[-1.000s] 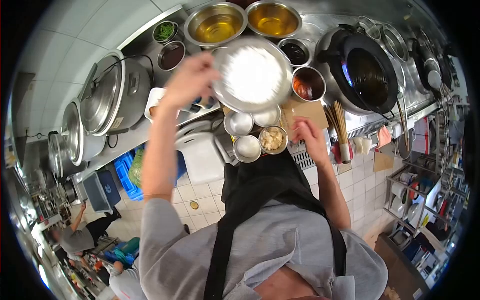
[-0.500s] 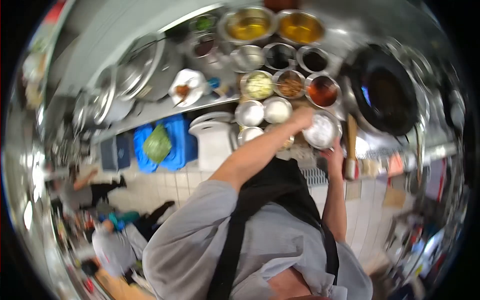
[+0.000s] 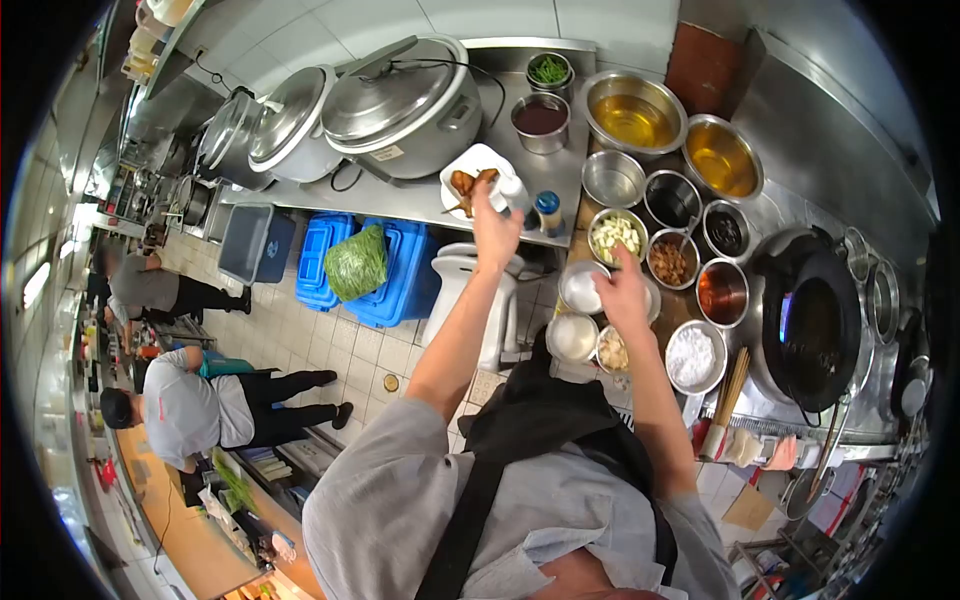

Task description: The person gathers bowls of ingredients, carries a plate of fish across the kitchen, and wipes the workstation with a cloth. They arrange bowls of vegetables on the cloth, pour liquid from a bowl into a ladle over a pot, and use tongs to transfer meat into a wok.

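The left hand (image 3: 495,230) is hovering over the dish (image 3: 480,156); whether it is pinching the food (image 3: 463,183) lying there, I cannot tell. Right of the dish, the right hand (image 3: 628,296), fingers parted, is hanging above a bowl (image 3: 578,290); a careless dip could be tipping it.

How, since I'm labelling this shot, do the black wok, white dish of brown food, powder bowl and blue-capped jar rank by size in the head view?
1. Black wok
2. White dish of brown food, partly behind the left hand, and powder bowl: too alike to rank
3. Blue-capped jar
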{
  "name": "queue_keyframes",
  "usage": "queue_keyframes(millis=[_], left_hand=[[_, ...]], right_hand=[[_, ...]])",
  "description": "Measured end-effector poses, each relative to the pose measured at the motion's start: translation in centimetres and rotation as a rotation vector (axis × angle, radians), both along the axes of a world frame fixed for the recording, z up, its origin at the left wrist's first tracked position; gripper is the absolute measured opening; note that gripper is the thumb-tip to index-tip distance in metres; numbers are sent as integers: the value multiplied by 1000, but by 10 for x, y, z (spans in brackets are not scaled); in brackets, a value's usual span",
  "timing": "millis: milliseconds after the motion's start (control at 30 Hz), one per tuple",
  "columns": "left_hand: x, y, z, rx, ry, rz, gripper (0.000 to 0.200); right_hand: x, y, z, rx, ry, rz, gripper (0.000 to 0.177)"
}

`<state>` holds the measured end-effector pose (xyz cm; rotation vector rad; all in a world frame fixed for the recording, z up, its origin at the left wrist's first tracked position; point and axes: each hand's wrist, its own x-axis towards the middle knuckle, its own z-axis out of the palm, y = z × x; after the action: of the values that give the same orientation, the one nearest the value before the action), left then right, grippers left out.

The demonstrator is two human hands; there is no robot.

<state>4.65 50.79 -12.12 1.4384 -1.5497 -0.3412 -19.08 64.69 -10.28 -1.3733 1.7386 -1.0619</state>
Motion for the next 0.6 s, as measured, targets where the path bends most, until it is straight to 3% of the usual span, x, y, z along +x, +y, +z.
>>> queue_keyframes(millis=[33,100,167,267,300,333,367,433,533,567,600], left_hand=[[-1,-10,7,89,83,-68,73],[0,-29,-3,304,254,-144,71],[-3,-32,21,644,399,-182,69],[-3,-49,-58,203,58,-63,72],[-5,-47,-52,322,137,-63,71],[-3,-38,-5,506,181,-96,70],[-1,-44,-31,358,110,-100,69],[8,-38,23,505,150,-217,64],[21,-55,87,310,-27,-311,59],[23,-62,138,369,47,-357,61],[26,-73,180,258,133,-444,58]], right_hand=[[20,-38,-20,-71,-70,29,79],[48,-95,-36,-194,37,80,83],[68,-137,-59,-143,220,85,81],[84,-164,-72,110,108,119,85],[85,-168,-82,62,55,106,80],[87,-169,-79,-9,78,60,70],[87,-167,-65,-7,131,62,59],[85,-166,-42,-26,193,97,50],[78,-165,58,-47,179,130,51],[74,-168,102,-130,149,162,53],[66,-180,132,-184,188,155,52]])
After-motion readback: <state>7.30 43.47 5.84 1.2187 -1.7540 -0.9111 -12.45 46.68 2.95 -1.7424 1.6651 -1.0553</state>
